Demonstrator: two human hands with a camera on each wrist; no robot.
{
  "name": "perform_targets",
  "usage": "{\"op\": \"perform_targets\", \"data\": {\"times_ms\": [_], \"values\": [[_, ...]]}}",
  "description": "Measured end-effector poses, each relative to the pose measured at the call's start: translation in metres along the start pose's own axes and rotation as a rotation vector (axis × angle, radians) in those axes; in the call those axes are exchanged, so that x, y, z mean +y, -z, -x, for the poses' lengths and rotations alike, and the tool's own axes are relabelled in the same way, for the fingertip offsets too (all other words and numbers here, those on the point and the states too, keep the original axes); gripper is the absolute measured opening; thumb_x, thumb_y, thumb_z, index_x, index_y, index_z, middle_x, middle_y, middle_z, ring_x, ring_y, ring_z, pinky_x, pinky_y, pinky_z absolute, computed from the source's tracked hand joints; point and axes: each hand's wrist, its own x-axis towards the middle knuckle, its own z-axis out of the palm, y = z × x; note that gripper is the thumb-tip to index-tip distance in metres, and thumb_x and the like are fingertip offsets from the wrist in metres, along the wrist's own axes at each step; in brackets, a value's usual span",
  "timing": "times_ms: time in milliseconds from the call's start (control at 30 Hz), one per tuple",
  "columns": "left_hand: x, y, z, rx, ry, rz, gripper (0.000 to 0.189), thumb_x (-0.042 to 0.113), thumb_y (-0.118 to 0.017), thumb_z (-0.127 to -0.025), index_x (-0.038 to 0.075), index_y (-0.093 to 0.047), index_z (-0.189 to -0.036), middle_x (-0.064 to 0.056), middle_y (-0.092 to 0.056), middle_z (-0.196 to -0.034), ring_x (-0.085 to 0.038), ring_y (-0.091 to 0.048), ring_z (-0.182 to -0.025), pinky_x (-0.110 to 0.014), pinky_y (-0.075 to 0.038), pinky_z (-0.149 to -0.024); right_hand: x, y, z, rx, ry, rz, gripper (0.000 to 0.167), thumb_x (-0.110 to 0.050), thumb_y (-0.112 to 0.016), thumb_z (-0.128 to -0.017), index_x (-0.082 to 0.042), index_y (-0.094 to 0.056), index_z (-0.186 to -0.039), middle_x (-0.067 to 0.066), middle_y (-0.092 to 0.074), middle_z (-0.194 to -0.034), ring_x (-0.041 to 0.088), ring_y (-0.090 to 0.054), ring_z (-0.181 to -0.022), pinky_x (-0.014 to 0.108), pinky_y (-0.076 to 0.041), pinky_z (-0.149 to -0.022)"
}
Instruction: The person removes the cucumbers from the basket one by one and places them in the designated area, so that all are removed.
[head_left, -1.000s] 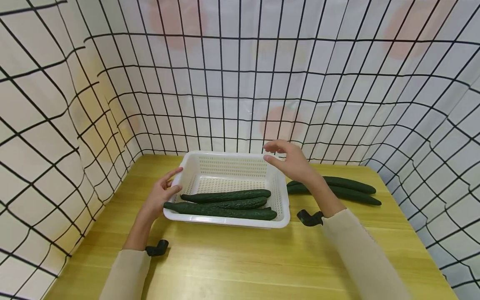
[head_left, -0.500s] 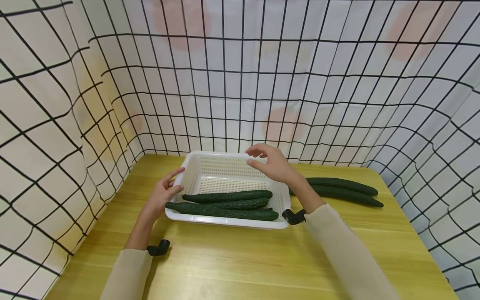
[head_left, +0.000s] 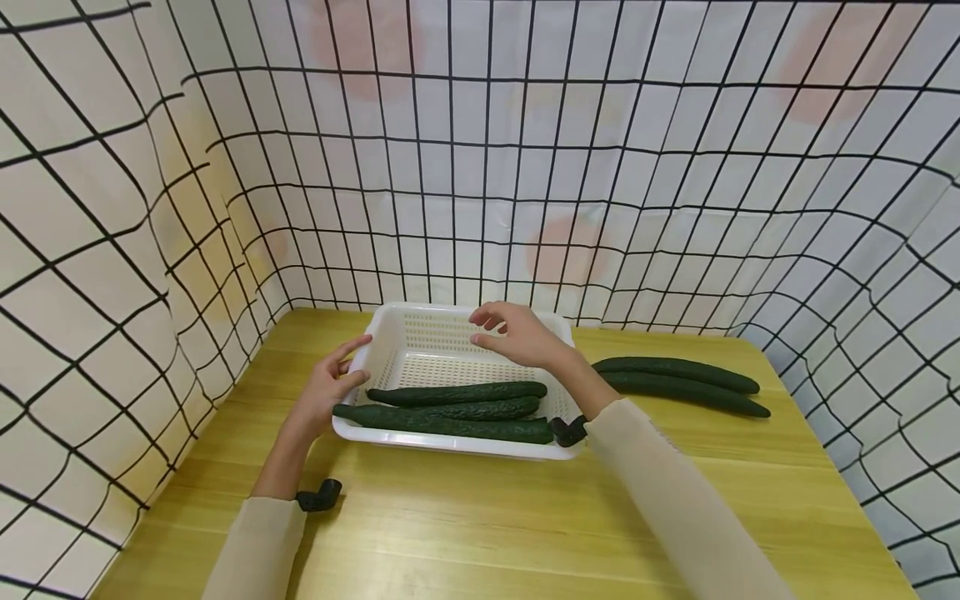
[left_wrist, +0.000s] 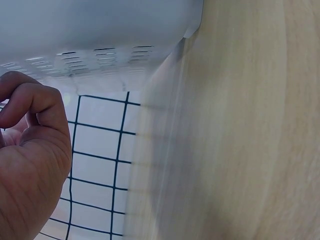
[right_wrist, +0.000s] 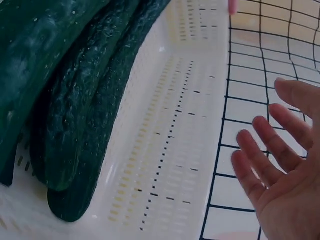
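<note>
A white slotted plastic basket (head_left: 465, 450) sits on the wooden table. Three dark green cucumbers (head_left: 450, 425) lie side by side in its front half, and they fill the left part of the right wrist view. My left hand (head_left: 327, 387) holds the basket's left rim, thumb on the near side and fingers farther back; the left wrist view shows those fingers bent beside the basket wall (left_wrist: 100, 30). Over the basket's back right part hovers my right hand (head_left: 521, 336), holding nothing. Its fingers (right_wrist: 270, 145) are spread and loosely bent in the right wrist view.
Two more cucumbers (head_left: 682, 383) lie on the table right of the basket, their left ends partly behind the right forearm. Black wire grid panels (head_left: 480, 167) backed with white sheeting stand along the back and both sides. Each wrist carries a small black camera (head_left: 321, 495).
My right hand has moved left and slightly down, from the basket's back right corner to over its inside. My left hand keeps its place on the rim, and the cucumbers stay put.
</note>
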Motion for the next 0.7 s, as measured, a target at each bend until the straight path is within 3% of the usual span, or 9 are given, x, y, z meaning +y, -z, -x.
{"op": "perform_targets", "data": {"times_ms": [267,700], "values": [[0.0,-0.001,0.001,0.001,-0.003,0.012,0.064,0.006,-0.057,-0.102,0.019,-0.036,-0.161,-0.03,-0.049,-0.151,-0.035,-0.055,-0.121,-0.034,-0.058,-0.08,0.009,-0.013,-0.01,-0.079,-0.021,0.052,0.037,-0.03,-0.064,-0.103,-0.01,-0.063,-0.134,0.014,-0.064,-0.136,0.029,-0.062,-0.12,0.048,-0.052,-0.101],[0.001,-0.001,0.001,0.01,0.0,0.008,0.064,0.008,-0.058,-0.101,0.019,-0.037,-0.161,-0.03,-0.049,-0.152,-0.034,-0.054,-0.122,-0.033,-0.057,-0.079,0.022,-0.04,-0.017,-0.302,-0.078,0.133,0.042,-0.032,-0.069,-0.099,-0.009,-0.065,-0.134,0.011,-0.068,-0.129,0.028,-0.066,-0.117,0.041,-0.055,-0.095]]}}
